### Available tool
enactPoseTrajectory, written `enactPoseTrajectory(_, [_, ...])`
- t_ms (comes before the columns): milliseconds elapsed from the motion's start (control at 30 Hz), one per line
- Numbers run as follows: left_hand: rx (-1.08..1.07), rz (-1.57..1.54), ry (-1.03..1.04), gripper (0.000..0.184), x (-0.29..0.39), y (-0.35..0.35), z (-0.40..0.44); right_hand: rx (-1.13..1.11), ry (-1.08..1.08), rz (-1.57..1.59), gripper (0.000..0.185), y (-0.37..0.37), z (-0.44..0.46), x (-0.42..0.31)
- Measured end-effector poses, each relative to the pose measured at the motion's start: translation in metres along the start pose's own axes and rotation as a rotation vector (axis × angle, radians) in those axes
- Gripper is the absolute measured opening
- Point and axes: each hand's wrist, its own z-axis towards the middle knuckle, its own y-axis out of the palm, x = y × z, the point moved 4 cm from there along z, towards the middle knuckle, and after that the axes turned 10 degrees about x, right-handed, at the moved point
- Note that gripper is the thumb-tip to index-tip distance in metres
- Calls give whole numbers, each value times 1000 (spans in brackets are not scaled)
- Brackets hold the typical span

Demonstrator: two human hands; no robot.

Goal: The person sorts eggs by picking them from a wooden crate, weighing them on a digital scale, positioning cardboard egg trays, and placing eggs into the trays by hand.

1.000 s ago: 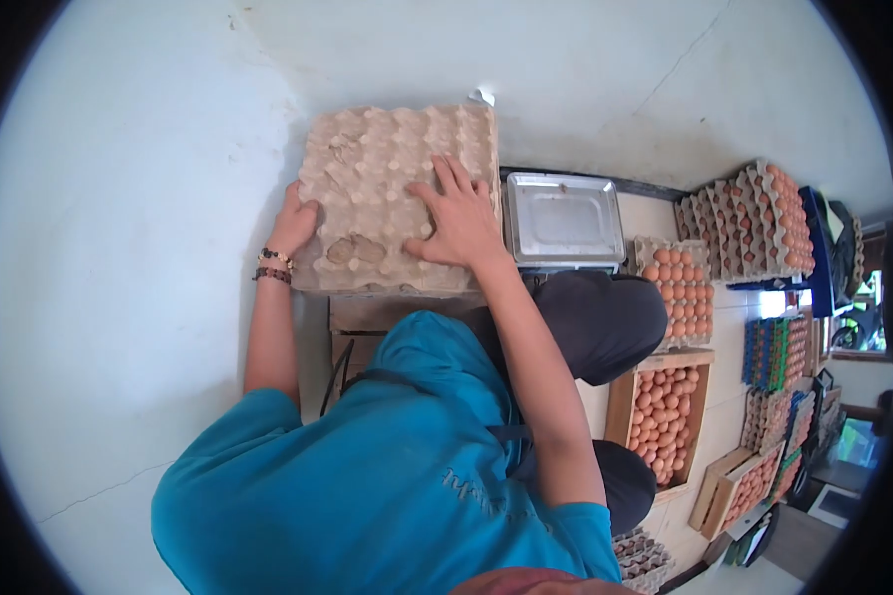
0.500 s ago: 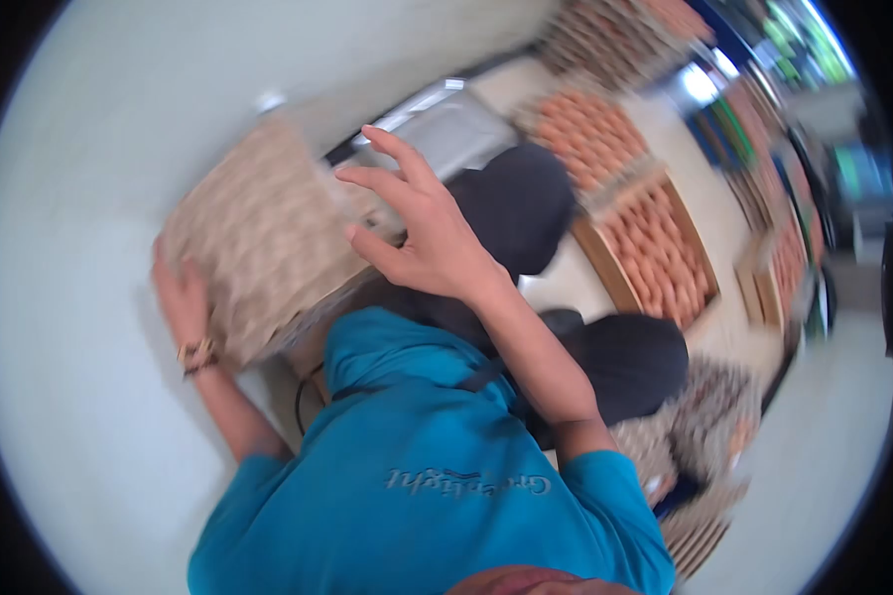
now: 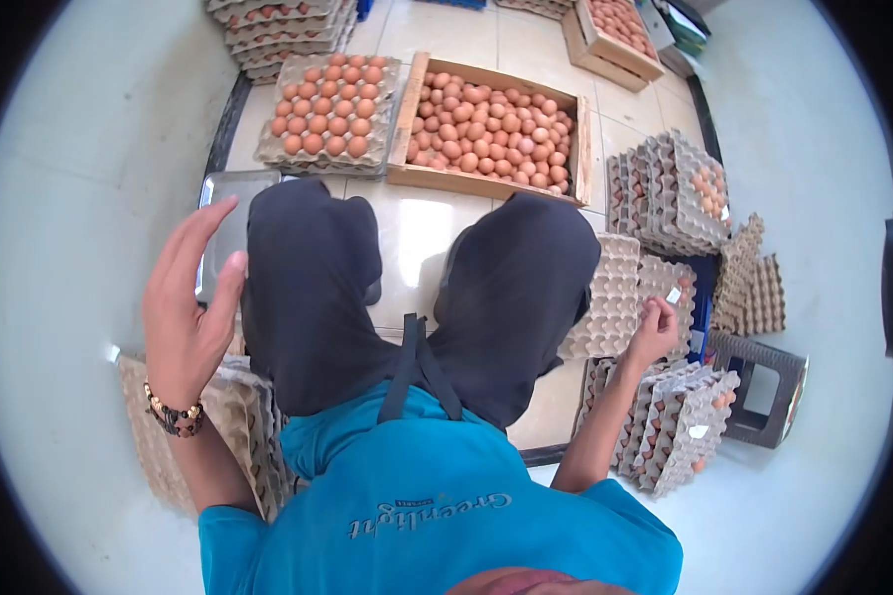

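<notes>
My left hand [image 3: 191, 307], a beaded bracelet at its wrist, is raised at the left beside my knee, with thumb and fingers apart and nothing in it. Below it stands a stack of grey-brown egg trays [image 3: 184, 426]. On the right, my right hand [image 3: 653, 332] has its fingers curled together, beside an egg tray with empty cups [image 3: 603, 293] and another tray [image 3: 687, 278] bearing a white label and a few eggs. Whether the fingers pinch anything is hidden.
Ahead lie a wooden crate of brown eggs [image 3: 491, 134] and a filled egg tray [image 3: 327, 109]. A metal tray [image 3: 230, 228] is by my left knee. Stacked trays [image 3: 665, 188] and more stacks [image 3: 665, 421] stand at the right, near a grey plastic stool-like object [image 3: 764, 397].
The view has swung from the left side to the front. My left hand has left the tray stack and risen; my right hand has moved from the left over to the trays at right.
</notes>
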Motion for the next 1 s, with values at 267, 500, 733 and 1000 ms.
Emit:
enactPoseTrajectory(267, [-151,-167,276,35,38,124,103,-315,215,195,22,94,25,-52])
enactPoseTrajectory(500, [-286,-77,264,33,48,243,195,-1142,-177,-310,31,311,78,-36])
enactPoseTrajectory(733, [-702,233,228,37,19,283,183,-1345,-524,-989,34,412,29,79])
enactPoseTrajectory(1000, [-373,175,258,33,19,249,201,-1003,-779,-1097,58,441,-43,120])
